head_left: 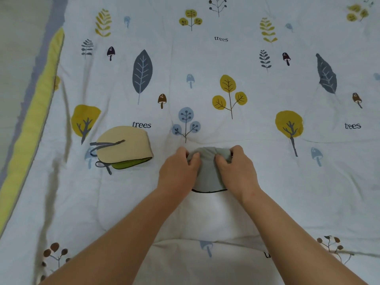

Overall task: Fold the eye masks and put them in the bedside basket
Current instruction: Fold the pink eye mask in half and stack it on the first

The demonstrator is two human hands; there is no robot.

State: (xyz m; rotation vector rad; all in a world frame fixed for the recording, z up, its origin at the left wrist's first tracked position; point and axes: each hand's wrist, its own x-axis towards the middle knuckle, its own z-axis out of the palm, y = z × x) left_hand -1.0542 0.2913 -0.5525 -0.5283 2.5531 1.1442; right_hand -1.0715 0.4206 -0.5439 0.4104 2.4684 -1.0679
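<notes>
A grey eye mask (207,171) lies doubled over on the quilt in front of me, a dark edge showing at its near side. My left hand (178,171) grips its left side and my right hand (236,169) grips its right side, thumbs pressed on top. To the left sits a beige eye mask (123,146), folded, with a grey strap across it. Under it peeks a green eye mask (127,164). No basket is in view.
A white quilt (226,64) printed with leaves, trees and mushrooms covers the bed. Its yellow and grey border (35,112) runs along the left edge, with pale floor (16,38) beyond it.
</notes>
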